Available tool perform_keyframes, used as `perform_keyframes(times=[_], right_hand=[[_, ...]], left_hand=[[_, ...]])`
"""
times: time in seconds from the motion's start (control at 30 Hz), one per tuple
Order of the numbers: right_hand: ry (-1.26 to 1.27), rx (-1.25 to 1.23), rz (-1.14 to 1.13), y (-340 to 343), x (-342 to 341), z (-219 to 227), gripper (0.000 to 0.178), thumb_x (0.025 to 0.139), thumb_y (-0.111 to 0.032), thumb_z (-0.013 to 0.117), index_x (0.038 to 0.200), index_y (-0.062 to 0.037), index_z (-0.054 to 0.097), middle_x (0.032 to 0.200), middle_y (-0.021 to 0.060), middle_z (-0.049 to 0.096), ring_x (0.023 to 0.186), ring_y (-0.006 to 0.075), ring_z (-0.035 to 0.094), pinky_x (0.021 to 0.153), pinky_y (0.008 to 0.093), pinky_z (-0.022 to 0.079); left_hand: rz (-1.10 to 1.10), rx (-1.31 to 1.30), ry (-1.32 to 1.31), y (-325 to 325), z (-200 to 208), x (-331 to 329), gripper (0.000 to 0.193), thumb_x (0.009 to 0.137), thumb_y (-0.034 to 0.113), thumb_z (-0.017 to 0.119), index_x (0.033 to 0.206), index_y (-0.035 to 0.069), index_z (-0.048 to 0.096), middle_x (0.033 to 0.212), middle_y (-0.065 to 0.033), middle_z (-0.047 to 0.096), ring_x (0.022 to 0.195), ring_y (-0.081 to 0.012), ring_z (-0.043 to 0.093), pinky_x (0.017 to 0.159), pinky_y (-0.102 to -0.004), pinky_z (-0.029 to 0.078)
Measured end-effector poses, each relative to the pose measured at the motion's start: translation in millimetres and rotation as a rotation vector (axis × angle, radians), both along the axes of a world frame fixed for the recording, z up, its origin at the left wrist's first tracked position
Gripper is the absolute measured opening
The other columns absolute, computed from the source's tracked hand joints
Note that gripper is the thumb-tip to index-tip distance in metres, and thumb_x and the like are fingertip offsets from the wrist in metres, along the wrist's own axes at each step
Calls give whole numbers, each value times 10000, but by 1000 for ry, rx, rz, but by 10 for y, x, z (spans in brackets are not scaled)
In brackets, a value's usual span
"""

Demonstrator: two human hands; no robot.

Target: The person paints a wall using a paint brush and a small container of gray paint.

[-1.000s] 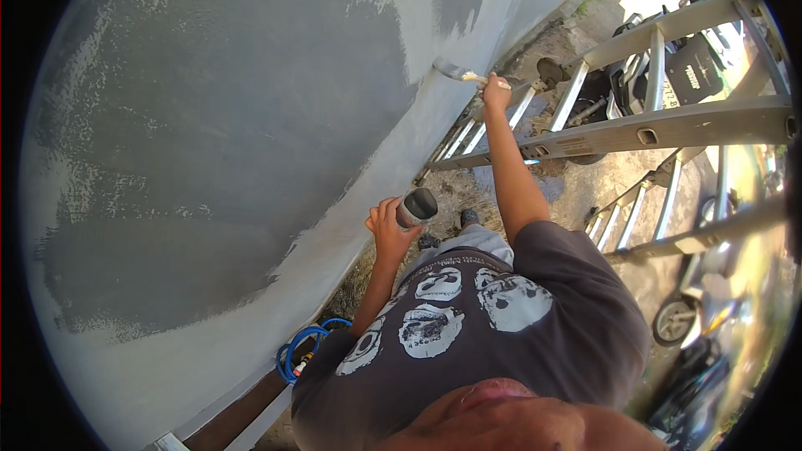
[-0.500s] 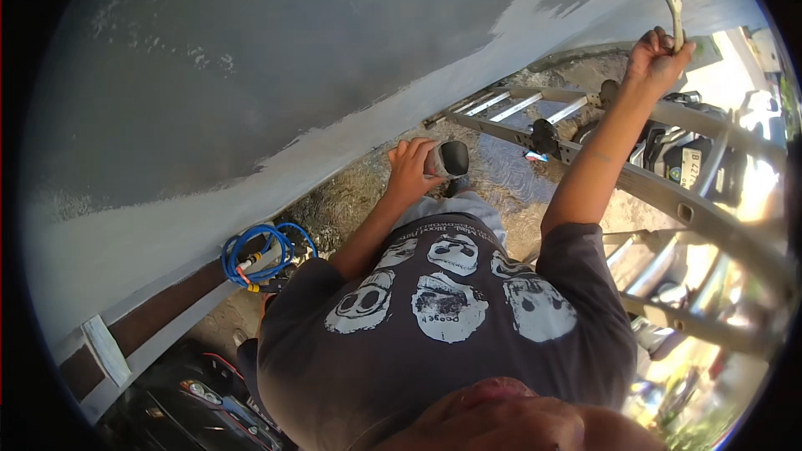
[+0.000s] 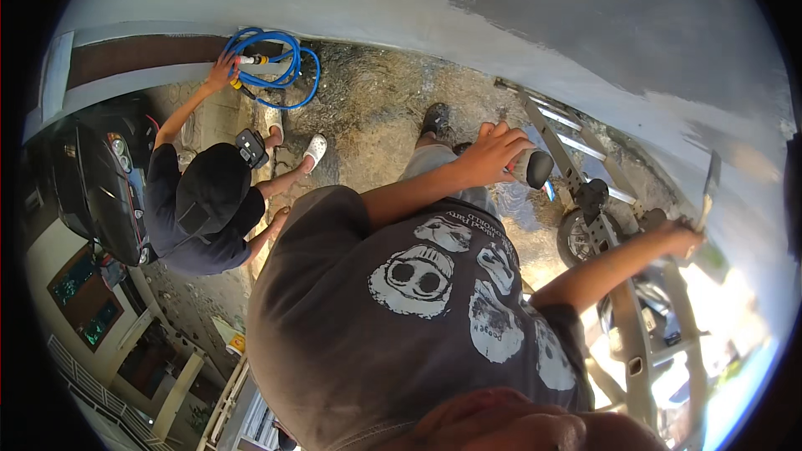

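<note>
My left hand [image 3: 489, 156] is wrapped round a small paint container [image 3: 535, 169] with dark grey paint inside, held out in front of my body. Farther right, my right hand [image 3: 680, 239] is closed on the handle of a paintbrush [image 3: 712, 184], whose bristle end points up beside the wall [image 3: 585, 12]. Dark grey paint covers part of that wall, with a ragged edge against a lighter grey band. Whether the bristles touch the wall, I cannot tell.
A metal ladder [image 3: 628, 317] stands at my right, near a parked motorcycle [image 3: 576, 238]. On the left, another person in a black cap [image 3: 213, 188] reaches to a coiled blue hose [image 3: 292, 75] by the wall's foot. Behind them is a black car [image 3: 100, 179].
My view has swung left, bringing the other person and the car into sight. The brush and the container stay in my hands; the right hand now sits lower in view.
</note>
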State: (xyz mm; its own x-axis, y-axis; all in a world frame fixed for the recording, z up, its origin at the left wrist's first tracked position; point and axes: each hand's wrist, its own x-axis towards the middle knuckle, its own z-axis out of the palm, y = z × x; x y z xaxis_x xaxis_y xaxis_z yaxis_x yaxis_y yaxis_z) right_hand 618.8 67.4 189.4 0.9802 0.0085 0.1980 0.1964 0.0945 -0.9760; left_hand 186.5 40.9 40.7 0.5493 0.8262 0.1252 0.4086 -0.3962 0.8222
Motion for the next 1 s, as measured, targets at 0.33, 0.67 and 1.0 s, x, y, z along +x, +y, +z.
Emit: perform_keyframes(times=[0.33,0.67,1.0], right_hand=[[81,199,131,-19,-175,-43,318,1108,-320,456,976,-34,504,725,39,480,623,159,459,508,314,336],[124,354,373,-300,540,-278,473,1123,-446,356,1016,-27,548,767,74,581,647,186,503,520,305,379],[249,794,713,-119,-305,331,488,1051,-383,382,1274,18,548,1154,160,681,839,230,544,662,345,453]], left_hand=[[74,-12,-38,-581,-37,154,867,560,223,941,1351,165,590,1314,9,580,1104,-260,485,929,-430,311],[53,22,-72,-698,-89,196,902,532,191,944,1360,162,586,1281,7,589,1076,-253,493,911,-428,312],[20,57,4,-646,59,326,849,531,189,942,1320,157,631,1286,-14,599,1108,-270,514,939,-430,315]])
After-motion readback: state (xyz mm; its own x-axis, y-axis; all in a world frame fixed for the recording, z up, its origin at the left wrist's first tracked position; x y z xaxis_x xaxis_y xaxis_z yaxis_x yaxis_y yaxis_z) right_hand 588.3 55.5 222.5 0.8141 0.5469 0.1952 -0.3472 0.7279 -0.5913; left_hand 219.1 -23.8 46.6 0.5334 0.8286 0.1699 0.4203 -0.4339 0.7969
